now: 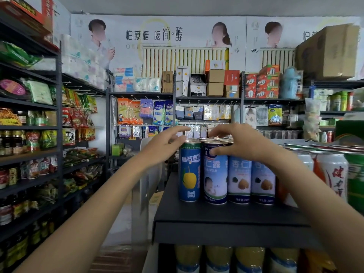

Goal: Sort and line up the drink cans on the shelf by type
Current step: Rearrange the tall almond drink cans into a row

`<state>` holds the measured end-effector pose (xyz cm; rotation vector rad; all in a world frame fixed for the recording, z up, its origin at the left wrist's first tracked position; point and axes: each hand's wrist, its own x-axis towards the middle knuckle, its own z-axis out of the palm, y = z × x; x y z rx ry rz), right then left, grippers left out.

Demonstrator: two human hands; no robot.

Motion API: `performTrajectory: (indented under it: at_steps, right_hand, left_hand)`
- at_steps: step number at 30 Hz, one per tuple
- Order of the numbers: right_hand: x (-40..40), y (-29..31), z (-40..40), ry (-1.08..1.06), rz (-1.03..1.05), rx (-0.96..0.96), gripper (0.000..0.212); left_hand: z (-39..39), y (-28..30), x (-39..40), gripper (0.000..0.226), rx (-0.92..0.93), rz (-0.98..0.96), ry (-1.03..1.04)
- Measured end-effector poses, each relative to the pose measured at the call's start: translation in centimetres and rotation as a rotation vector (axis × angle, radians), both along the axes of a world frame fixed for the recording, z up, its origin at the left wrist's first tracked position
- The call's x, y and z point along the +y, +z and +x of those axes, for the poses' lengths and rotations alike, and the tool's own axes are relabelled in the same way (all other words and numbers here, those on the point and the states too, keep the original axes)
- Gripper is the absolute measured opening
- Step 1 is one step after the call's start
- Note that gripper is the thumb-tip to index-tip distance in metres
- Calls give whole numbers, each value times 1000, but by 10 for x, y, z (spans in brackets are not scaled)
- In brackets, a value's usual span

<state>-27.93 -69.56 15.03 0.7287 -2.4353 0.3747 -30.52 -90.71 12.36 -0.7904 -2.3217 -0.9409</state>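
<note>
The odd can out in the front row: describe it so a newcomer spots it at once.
Find the black shelf top in front of the person. In its front row, take the leftmost can, the dark blue can. It alone shows a yellow fruit; its pale blue neighbours show nuts or a baby.

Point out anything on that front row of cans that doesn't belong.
The dark blue can with a yellow fruit, at the row's left end, is the odd one: the pale almond-drink cans beside it share one design. Nothing is tipped, dented or spilled.
</note>
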Motion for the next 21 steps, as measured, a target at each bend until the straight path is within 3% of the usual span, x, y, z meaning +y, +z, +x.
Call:
performTrajectory:
  at_steps: [3,6,10,14,21]
  right_hand:
    - [-7,-7,-1,-59,150,-6,57]
    - [-23,-10,-4,-110,254,63,51]
    - [-33,-7,-10,-121,221,144,34]
    - [-46,-5,-12,-60,199,139,33]
    - [-50,11,-35,-41,170,12,28]
  left_hand:
    - [4,-7,4,49,-88,-73,-34]
    - [3,-16,9,56,-69,-4,3]
    - [0,-17,6,54,-64,70,14]
    - [3,-11,-12,56,-105,59,20]
    - [6,-12,-27,51,-123,72,28]
